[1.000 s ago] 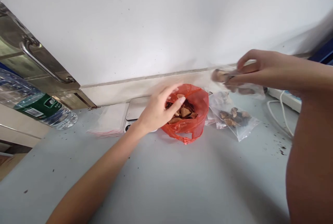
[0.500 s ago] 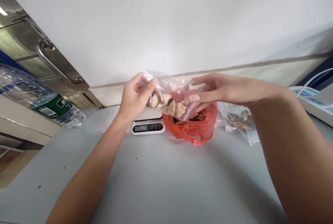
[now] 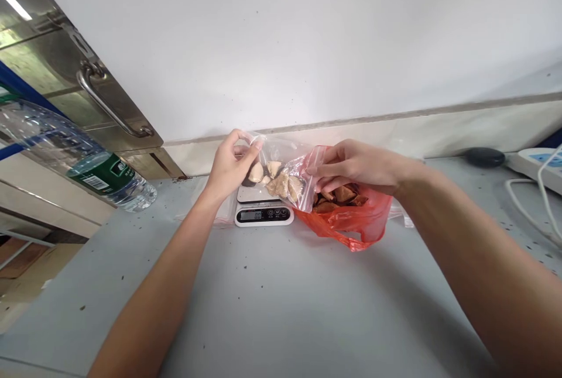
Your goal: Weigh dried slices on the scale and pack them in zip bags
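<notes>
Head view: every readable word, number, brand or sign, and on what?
"0.0": scale display, decimal point faint.
"M" and "T", plus a power sign: scale buttons; the print beneath is too small.
Bottle label: white characters and barcode, too small to read.
White device, right edge: nothing legible.

Items before me, by count: two hands, my left hand [image 3: 229,166] and my right hand [image 3: 356,164]; one held zip-lock bag [image 3: 295,162]; one red plastic bag [image 3: 351,223]; one digital scale [image 3: 264,215]; one water bottle [image 3: 93,158]; one metal handle [image 3: 110,107]; dried mushroom pieces [image 3: 281,185], overlapping, uncountable.
</notes>
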`<act>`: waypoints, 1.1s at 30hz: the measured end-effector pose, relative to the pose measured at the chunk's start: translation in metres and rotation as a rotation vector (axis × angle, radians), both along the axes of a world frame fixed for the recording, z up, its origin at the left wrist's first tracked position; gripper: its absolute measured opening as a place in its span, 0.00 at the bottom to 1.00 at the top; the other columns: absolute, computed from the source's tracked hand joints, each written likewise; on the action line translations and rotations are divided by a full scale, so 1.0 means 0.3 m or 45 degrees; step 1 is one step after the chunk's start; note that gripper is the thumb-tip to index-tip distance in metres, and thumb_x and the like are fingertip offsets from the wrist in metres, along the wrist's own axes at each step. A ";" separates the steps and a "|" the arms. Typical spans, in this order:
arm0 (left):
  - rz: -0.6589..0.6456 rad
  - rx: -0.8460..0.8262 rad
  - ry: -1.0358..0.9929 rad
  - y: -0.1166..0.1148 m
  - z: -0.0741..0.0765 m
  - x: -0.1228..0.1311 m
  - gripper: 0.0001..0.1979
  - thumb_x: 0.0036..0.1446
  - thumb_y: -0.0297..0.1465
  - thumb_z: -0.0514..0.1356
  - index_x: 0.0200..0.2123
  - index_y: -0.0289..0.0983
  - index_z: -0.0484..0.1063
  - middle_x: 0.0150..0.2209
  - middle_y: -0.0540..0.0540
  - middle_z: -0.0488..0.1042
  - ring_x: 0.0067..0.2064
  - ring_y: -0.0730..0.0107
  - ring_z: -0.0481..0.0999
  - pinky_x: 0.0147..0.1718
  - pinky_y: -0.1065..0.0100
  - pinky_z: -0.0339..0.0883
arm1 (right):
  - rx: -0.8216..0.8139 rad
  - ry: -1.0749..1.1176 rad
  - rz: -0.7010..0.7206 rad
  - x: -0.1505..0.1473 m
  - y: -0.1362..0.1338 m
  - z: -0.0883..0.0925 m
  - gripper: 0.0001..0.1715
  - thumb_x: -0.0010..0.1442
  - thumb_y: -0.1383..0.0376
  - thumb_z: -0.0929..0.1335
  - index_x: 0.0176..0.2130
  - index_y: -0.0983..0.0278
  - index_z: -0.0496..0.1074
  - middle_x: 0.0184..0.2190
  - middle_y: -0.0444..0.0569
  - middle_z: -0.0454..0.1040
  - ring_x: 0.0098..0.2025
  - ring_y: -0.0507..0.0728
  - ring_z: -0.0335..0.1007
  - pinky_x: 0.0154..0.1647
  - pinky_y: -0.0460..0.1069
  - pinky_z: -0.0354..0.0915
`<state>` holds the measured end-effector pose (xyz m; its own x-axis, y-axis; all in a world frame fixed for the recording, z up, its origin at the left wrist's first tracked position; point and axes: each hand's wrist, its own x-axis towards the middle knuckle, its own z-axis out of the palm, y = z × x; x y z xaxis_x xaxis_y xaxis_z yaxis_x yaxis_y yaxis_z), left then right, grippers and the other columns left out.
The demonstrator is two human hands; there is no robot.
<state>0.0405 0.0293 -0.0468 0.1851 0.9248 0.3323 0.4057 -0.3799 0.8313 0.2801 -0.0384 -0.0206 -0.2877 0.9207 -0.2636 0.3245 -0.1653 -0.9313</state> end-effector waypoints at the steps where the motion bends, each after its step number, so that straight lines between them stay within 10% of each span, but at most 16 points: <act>1: 0.013 0.014 0.058 0.001 -0.002 -0.005 0.12 0.62 0.39 0.65 0.36 0.43 0.65 0.23 0.57 0.70 0.24 0.72 0.72 0.27 0.72 0.65 | -0.008 -0.015 0.026 0.002 0.003 -0.003 0.15 0.48 0.55 0.82 0.26 0.62 0.81 0.31 0.50 0.84 0.37 0.55 0.81 0.42 0.48 0.78; 7: -0.053 0.343 0.423 -0.009 -0.008 -0.016 0.13 0.56 0.30 0.66 0.45 0.41 0.73 0.45 0.46 0.76 0.44 0.65 0.79 0.44 0.65 0.73 | -0.062 -0.209 0.047 -0.023 0.016 -0.007 0.16 0.51 0.56 0.81 0.23 0.63 0.79 0.28 0.50 0.83 0.33 0.55 0.79 0.37 0.48 0.75; 13: -0.678 -0.063 0.511 -0.098 0.039 0.035 0.18 0.61 0.44 0.66 0.26 0.39 0.72 0.25 0.50 0.76 0.28 0.69 0.73 0.30 0.68 0.67 | 0.092 -0.227 0.046 -0.065 0.020 -0.016 0.26 0.44 0.46 0.82 0.19 0.61 0.73 0.21 0.44 0.74 0.26 0.52 0.69 0.25 0.48 0.62; 26: -0.944 -0.262 0.306 -0.074 0.048 0.009 0.12 0.64 0.34 0.60 0.28 0.37 0.77 0.30 0.44 0.84 0.31 0.67 0.81 0.33 0.68 0.73 | 0.157 0.140 0.037 -0.085 0.029 -0.049 0.30 0.33 0.45 0.84 0.21 0.62 0.76 0.23 0.43 0.76 0.27 0.52 0.71 0.34 0.50 0.67; 33: -0.724 -0.201 0.368 -0.078 0.065 0.007 0.10 0.50 0.27 0.58 0.19 0.37 0.74 0.20 0.50 0.78 0.22 0.75 0.70 0.23 0.73 0.61 | 0.106 -0.024 0.096 -0.066 0.018 -0.028 0.24 0.42 0.49 0.81 0.21 0.62 0.74 0.19 0.43 0.71 0.24 0.51 0.65 0.24 0.48 0.57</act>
<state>0.0425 0.0058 -0.0274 0.7211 0.6899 0.0641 0.3927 -0.4832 0.7825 0.2605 -0.0330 -0.0291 -0.3529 0.9155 -0.1934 0.3509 -0.0621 -0.9343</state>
